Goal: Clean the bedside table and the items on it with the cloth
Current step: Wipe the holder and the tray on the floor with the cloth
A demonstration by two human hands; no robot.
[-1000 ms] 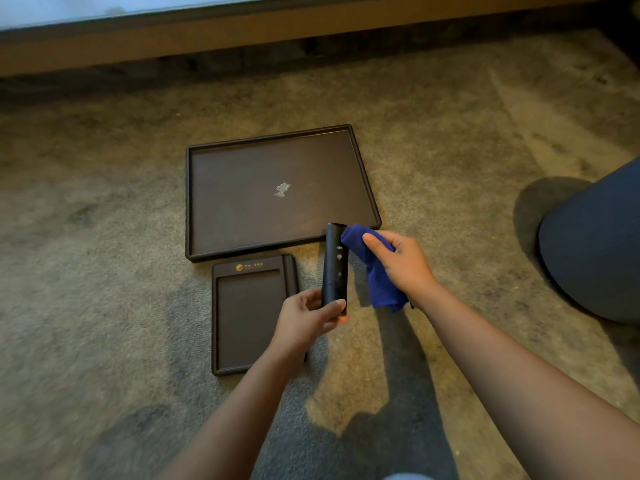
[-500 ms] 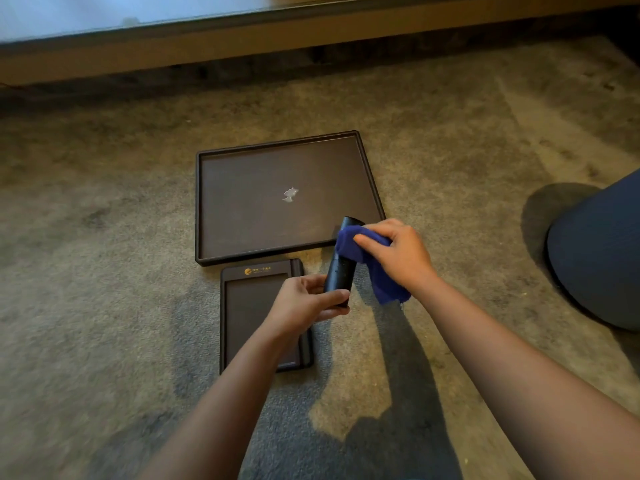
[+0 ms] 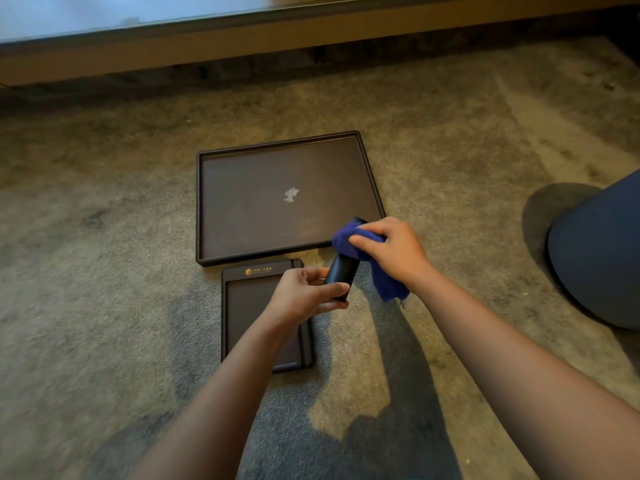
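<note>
The left hand (image 3: 306,296) is gripping the lower end of a slim black object, which is looking like a remote control (image 3: 341,273), though the dim light is making that hard to confirm; the thumb is lying across its front and the fingers are curling round it from behind. The object is being held in the air, tilting up and away to the right, above the gap between the two trays. The right hand (image 3: 394,252) is clutching a blue cloth (image 3: 386,282), with the fingers and thumb closing the cloth over the top end of the black object, while a loose tail of the cloth is hanging down beside the right wrist. A large dark tray (image 3: 249,209) is lying flat on the carpet (image 3: 104,271), with a small pale scrap (image 3: 291,195) sitting near its middle. A smaller dark tray (image 3: 244,317) with a gold logo on its top border is lying just in front of the large one, partly covered by the left forearm. A dark blue rounded shape (image 3: 599,254) is standing on the carpet well off to the right. A wooden ledge (image 3: 242,39) is running along the far edge of the carpet.
</note>
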